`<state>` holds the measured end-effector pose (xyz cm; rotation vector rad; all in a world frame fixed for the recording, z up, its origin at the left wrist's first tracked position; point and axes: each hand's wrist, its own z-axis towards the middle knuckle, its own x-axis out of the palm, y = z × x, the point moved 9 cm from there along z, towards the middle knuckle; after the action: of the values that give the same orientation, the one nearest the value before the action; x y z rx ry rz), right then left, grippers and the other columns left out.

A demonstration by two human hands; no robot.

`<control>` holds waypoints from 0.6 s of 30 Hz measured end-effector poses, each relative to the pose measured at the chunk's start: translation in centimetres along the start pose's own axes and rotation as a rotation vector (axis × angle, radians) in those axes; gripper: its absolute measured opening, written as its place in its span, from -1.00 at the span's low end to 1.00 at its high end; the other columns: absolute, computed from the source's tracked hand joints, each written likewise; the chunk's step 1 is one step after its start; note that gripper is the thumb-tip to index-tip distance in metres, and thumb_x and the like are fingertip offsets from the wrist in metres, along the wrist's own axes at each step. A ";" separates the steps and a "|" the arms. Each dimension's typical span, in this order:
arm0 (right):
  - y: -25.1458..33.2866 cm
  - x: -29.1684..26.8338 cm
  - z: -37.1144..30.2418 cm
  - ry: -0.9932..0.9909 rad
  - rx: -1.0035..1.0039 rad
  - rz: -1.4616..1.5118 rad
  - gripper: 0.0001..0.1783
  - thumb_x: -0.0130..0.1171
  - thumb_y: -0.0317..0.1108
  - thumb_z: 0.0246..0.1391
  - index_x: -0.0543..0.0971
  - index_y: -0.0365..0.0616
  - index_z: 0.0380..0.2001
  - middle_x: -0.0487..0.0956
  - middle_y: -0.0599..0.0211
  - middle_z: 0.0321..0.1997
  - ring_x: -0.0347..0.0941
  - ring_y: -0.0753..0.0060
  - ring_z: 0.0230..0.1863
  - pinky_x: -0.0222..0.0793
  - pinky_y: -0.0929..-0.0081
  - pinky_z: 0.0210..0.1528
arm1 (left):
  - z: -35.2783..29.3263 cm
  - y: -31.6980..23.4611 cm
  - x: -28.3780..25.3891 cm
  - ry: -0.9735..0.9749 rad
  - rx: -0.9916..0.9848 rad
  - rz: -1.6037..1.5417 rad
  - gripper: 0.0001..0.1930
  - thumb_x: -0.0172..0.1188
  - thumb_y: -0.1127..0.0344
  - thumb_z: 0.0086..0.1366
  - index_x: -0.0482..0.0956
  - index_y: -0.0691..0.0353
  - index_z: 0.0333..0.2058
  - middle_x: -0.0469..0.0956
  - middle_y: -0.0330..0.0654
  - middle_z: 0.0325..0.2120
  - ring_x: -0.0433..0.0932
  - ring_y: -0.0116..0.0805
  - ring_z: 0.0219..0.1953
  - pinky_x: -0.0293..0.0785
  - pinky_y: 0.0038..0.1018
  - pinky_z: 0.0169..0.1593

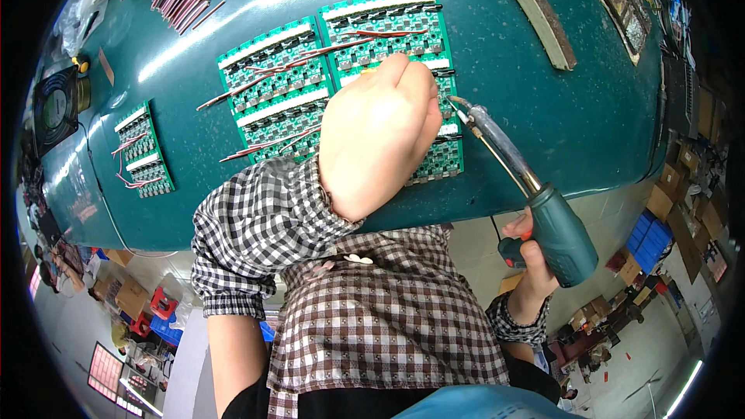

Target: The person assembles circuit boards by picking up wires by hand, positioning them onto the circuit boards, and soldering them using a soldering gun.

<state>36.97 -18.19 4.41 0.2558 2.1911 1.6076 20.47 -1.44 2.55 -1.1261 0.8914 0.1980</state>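
My right hand (pixel 532 264) grips a dark green soldering gun (pixel 565 237) past the table's near edge. Its metal barrel and thin solder feed tube (pixel 497 151) point up and left, the tip at the right edge of a green circuit board panel (pixel 423 48). Over that panel lies my left hand (pixel 380 128), fingers curled closed; whatever they pinch is hidden beneath the hand. A second board panel (pixel 272 93) adjoins on the left. Red and white wires (pixel 392 33) rest across both panels, and black parts stick out at the right panel's edge.
A smaller board panel (pixel 145 151) with wires lies left, near a black fan (pixel 56 109). A bundle of wires (pixel 180 0) sits at the far left. At the far right are a wooden strip (pixel 535 12) and a tray with solder residue (pixel 623 19). The green table (pixel 543 132) ends in front of my body.
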 end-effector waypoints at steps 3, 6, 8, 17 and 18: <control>-0.6 -0.5 -0.2 -0.053 -0.005 0.006 -0.50 0.25 -0.22 -0.06 0.46 -0.52 -0.23 0.49 0.09 -0.44 0.48 0.26 -0.43 0.46 0.32 -0.34 | 0.3 0.1 1.2 0.009 0.020 -0.041 -0.86 0.19 0.54 -0.03 0.41 0.28 -0.47 0.42 -0.13 -0.56 0.47 -0.17 -0.53 0.39 -0.38 -0.47; -0.3 -0.2 -0.3 -0.022 -0.025 0.029 -0.47 0.25 -0.23 -0.05 0.43 -0.54 -0.18 0.48 0.12 -0.45 0.46 0.28 -0.44 0.46 0.32 -0.35 | 0.1 -0.3 0.1 -0.040 0.022 -0.014 -0.86 0.19 0.53 -0.04 0.41 0.29 -0.48 0.42 -0.12 -0.56 0.46 -0.16 -0.53 0.39 -0.38 -0.47; -0.2 -0.3 -0.3 -0.031 -0.038 0.014 -0.44 0.25 -0.23 -0.04 0.41 -0.56 -0.15 0.48 0.14 -0.45 0.45 0.29 -0.44 0.47 0.33 -0.36 | 0.1 -0.2 0.2 -0.038 0.023 -0.016 -0.86 0.20 0.53 -0.04 0.41 0.29 -0.48 0.41 -0.12 -0.56 0.46 -0.16 -0.54 0.39 -0.38 -0.48; -0.5 -0.2 -0.3 -0.020 -0.033 0.048 -0.43 0.26 -0.26 -0.04 0.39 -0.57 -0.11 0.48 0.15 -0.44 0.45 0.31 -0.43 0.50 0.32 -0.35 | 0.0 -0.3 0.4 -0.061 0.034 -0.009 -0.84 0.21 0.54 -0.06 0.39 0.27 -0.50 0.41 -0.13 -0.57 0.44 -0.16 -0.56 0.37 -0.37 -0.50; -0.5 -0.2 -0.3 -0.019 -0.033 0.048 -0.43 0.26 -0.26 -0.04 0.39 -0.57 -0.11 0.48 0.15 -0.44 0.45 0.31 -0.43 0.50 0.32 -0.35 | 0.0 -0.3 0.4 -0.065 0.033 -0.004 -0.84 0.21 0.54 -0.06 0.39 0.27 -0.50 0.41 -0.14 -0.57 0.44 -0.16 -0.56 0.37 -0.37 -0.50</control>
<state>37.11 -18.66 4.07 0.3145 2.1581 1.6579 20.89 -1.67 2.45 -1.0848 0.8318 0.2146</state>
